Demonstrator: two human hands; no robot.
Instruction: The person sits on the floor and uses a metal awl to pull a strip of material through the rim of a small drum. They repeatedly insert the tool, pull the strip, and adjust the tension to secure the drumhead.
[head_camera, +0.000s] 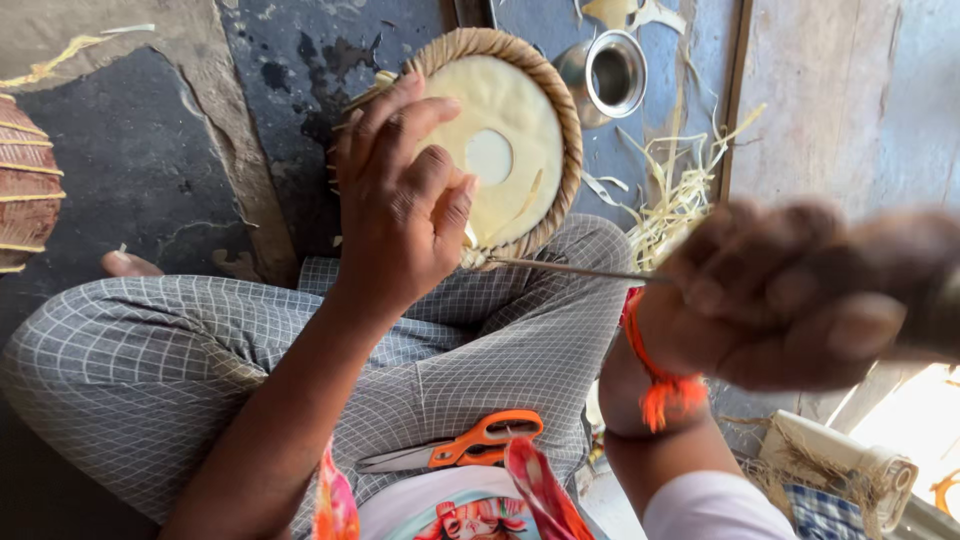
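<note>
The floor (150, 170) is being seen as dark, mottled stone, patched with paler grey and blue-stained areas. A pale, worn wooden frame (800, 100) is being shown along the right side, and strong daylight (920, 420) is being cast in at the lower right corner, where the surface is being washed out.

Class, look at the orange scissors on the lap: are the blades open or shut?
Shut. The scissors lie flat on the lap, blades together in one closed point, no gap between them.
</note>
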